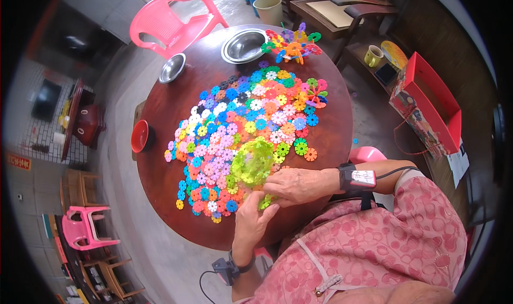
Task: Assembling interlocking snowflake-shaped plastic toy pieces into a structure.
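Observation:
My right hand reaches in from the right, its fingers closed on lime-green notched flower discs. Just below it, my left hand pinches the same small pieces, thumb pointing toward the right hand. Beyond both hands stands a rounded, bowl-like build of lime-green discs; whether the pinched pieces are joined to it is hidden by my fingers. A broad heap of loose plastic flower discs in many colours spreads over the table around the build.
On the round brown table are a large steel basin, a small steel bowl, a red bowl and a finished multicoloured disc build. A pink chair stands beyond; a red box and yellow mug sit at right.

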A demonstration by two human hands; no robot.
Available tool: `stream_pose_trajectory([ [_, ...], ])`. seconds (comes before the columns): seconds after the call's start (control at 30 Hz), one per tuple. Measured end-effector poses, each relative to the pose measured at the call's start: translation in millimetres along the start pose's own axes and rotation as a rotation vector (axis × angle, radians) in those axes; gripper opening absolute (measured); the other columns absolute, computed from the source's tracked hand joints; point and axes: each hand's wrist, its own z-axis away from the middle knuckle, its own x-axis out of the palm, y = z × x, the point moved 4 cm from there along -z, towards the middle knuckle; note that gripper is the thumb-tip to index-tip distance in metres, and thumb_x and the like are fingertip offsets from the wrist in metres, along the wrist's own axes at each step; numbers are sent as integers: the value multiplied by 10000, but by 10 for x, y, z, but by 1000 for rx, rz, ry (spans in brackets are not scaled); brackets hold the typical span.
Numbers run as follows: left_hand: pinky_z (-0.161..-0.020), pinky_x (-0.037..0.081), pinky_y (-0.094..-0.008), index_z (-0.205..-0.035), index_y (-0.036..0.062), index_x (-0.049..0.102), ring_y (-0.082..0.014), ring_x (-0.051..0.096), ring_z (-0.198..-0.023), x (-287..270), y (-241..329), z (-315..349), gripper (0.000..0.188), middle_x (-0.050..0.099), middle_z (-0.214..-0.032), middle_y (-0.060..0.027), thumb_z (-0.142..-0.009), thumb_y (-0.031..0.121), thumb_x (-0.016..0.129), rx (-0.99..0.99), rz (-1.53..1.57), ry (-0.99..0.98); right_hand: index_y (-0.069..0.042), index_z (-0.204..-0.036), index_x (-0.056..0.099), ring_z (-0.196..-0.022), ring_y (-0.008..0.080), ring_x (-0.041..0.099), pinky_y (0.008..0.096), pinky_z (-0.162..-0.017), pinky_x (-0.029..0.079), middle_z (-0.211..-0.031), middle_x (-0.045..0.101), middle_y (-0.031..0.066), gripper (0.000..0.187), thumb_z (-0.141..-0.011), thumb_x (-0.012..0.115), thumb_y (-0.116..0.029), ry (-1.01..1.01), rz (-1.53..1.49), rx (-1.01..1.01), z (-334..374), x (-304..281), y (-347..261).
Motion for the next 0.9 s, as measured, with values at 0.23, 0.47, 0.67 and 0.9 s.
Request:
stream_pose_trajectory([
  [0.23, -539, 429, -224, -978, 7, 564, -95, 539, -603, 127, -110, 55, 350, 588, -721, -29, -923, 348, 507, -270, 464, -313, 0, -957, 443, -830, 370, 620, 441, -682, 482, -851, 637, 169, 313, -922, 561, -288, -184, -374, 133, 1, -57, -82],
  [0.47, -502, 375, -280, -834, -15, 536, -126, 474, -538, 167, -95, 96, 310, 530, -630, -45, -915, 267, 437, -198, 525, -327, 6, -957, 419, -718, 413, 571, 460, -595, 430, -761, 565, 223, 243, -935, 545, -201, -170, -614, 14, 1, -105, -27],
  [0.67, -511, 333, -261, -801, 35, 495, -118, 414, -536, 226, -64, 138, 372, 440, -616, -30, -942, 360, 383, -217, 493, -403, 13, -935, 476, -681, 271, 573, 391, -608, 434, -736, 571, 136, 237, -930, 508, -221, -232, -704, -19, 18, -55, 54],
  [0.9, -474, 331, -258, -766, 70, 440, -108, 374, -518, 226, 47, 123, 341, 378, -600, -10, -951, 347, 366, -178, 871, -286, -26, -918, 482, -601, 116, 539, 275, -505, 427, -734, 538, 39, 232, -931, 493, -257, -418, -1353, 129, 6, -295, 101],
])
